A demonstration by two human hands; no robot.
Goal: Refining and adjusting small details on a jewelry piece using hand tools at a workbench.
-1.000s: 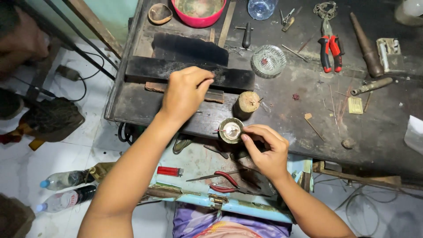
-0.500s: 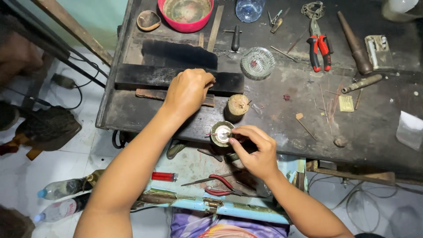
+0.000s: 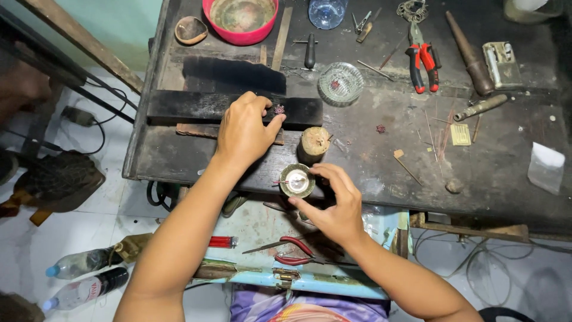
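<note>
Jeweller's bench, seen from above. Our left hand (image 3: 244,128) pinches a tiny red beaded ornament (image 3: 279,110) over the black block (image 3: 179,107); our right hand (image 3: 333,206) grips the small round dish (image 3: 297,180) just below the wooden stump (image 3: 314,143). We judge placing calls for fine fingertip control.

The left hand (image 3: 244,132) covers part of the black block (image 3: 298,111), and its fingertip grip is out of sight. The red bowl (image 3: 241,19) and clear bottle (image 3: 326,11) run off the top edge. The tiny red cluster (image 3: 279,110) is too small to identify.
</note>
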